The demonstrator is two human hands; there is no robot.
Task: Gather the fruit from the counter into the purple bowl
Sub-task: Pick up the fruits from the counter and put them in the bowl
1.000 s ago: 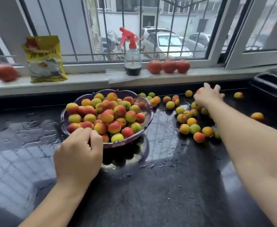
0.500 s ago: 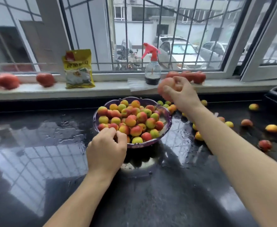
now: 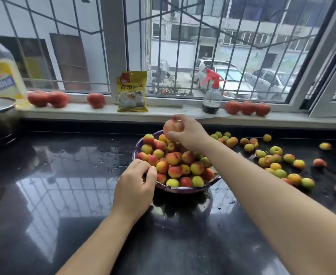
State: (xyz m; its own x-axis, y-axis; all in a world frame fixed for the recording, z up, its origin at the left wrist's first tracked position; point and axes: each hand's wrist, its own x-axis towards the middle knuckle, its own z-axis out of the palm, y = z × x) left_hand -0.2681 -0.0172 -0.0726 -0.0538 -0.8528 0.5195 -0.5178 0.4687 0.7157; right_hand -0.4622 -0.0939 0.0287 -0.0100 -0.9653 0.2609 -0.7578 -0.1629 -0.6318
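While the left hand [image 3: 133, 187] grips the near-left rim of the purple bowl [image 3: 185, 189], steadying it as it did a second ago, the right hand [image 3: 187, 132] has come back from the scattered fruit and now hangs over the heaped pile with a reddish fruit [image 3: 173, 127] pinched in its fingertips. That fruit has left the counter [image 3: 63, 195] and, I'd say, is about to be dropped in. Seen from the bowl's centre, the carried fruit sits at about twelve o'clock, above the far rim; the left hand is at eight o'clock. Plenty of loose fruit [image 3: 275, 166] lies at about three o'clock, well apart from both hands, so the gathering looks far from finished.
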